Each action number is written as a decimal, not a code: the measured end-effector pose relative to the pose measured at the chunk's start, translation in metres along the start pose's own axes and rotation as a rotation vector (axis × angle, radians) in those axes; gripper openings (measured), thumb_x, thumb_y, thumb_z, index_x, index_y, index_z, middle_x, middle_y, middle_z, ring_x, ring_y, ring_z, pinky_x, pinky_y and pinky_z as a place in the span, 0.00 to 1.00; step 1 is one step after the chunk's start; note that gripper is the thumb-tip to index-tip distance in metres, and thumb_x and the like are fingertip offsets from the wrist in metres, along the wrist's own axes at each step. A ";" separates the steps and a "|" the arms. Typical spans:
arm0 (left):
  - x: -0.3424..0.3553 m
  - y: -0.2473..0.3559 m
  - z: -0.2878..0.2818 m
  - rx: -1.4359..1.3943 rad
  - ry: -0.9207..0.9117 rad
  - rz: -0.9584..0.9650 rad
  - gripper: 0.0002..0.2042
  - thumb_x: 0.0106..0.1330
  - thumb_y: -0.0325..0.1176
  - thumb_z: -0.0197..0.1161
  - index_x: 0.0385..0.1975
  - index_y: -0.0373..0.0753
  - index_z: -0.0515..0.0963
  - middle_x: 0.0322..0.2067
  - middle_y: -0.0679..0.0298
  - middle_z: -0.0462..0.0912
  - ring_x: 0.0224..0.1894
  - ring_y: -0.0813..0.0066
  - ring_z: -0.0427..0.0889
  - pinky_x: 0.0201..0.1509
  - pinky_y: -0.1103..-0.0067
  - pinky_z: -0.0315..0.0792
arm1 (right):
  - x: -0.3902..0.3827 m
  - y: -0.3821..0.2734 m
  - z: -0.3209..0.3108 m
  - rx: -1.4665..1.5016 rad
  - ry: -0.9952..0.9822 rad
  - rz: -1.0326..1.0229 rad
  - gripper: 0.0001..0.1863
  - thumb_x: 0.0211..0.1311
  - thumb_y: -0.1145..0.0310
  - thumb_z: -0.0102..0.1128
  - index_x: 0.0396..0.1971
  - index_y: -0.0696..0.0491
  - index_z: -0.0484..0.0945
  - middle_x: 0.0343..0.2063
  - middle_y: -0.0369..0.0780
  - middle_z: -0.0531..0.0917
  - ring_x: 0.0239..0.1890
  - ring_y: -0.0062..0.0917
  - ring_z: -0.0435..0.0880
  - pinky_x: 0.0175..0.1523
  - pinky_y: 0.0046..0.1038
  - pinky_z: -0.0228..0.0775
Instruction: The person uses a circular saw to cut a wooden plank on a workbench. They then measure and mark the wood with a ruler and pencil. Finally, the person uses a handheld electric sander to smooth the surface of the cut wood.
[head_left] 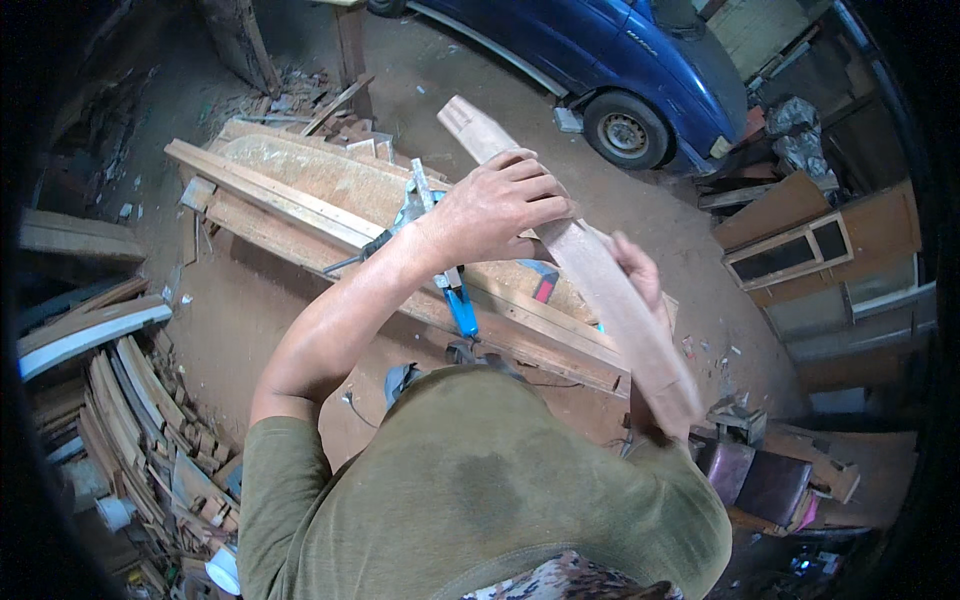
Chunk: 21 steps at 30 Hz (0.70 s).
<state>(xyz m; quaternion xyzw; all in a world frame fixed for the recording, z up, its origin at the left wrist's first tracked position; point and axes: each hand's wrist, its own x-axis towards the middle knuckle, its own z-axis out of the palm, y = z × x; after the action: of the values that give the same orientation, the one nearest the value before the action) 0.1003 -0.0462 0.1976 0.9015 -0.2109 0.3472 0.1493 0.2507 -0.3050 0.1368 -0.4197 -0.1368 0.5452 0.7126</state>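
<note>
A long, pale, slightly curved piece of wood (612,285) is held up slantwise in front of me, its far end to the upper left and its near end to the lower right. My left hand (508,200) is closed over its upper part, fingers wrapped across the edge. At the right edge, lower down, my right hand (640,272) grips the wood, slightly blurred and partly hidden behind it. Below the hands is a plank workbench (290,205). A blue-handled tool (460,310) and a metal bar (420,182) lie across it, partly covered by my left forearm.
A blue car (560,45) stands beyond the bench. Curved wood offcuts (130,410) are piled at left, with more scraps (300,95) at the bench's far end. Framed panels (790,255) lean at right, near a dark padded seat (770,485).
</note>
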 end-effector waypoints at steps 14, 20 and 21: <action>0.097 0.104 -0.016 -0.491 0.376 -0.540 0.27 0.62 0.48 0.73 0.49 0.30 0.81 0.38 0.52 0.84 0.39 0.57 0.87 0.43 0.69 0.80 | 0.014 -0.026 0.091 -0.367 0.393 -1.041 0.44 0.70 0.26 0.34 0.66 0.52 0.66 0.59 0.43 0.74 0.60 0.34 0.77 0.65 0.42 0.71; 0.074 0.090 -0.013 -0.747 0.319 -0.617 0.25 0.70 0.43 0.66 0.60 0.31 0.78 0.39 0.54 0.83 0.41 0.71 0.86 0.43 0.75 0.80 | 0.021 -0.032 0.087 -0.152 0.057 -0.667 0.44 0.71 0.28 0.34 0.64 0.54 0.69 0.56 0.44 0.78 0.58 0.34 0.80 0.62 0.41 0.76; 0.073 0.088 -0.015 -0.800 0.314 -0.661 0.24 0.71 0.42 0.66 0.60 0.32 0.78 0.39 0.55 0.83 0.42 0.74 0.85 0.42 0.76 0.80 | 0.024 -0.032 0.087 -0.153 0.022 -0.632 0.44 0.72 0.28 0.34 0.64 0.54 0.69 0.56 0.44 0.78 0.59 0.34 0.80 0.64 0.41 0.75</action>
<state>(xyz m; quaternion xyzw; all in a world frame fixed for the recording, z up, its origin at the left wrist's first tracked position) 0.0984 -0.1365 0.2699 0.7299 -0.0068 0.3050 0.6117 0.2240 -0.2466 0.2076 -0.4147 -0.2932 0.2805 0.8145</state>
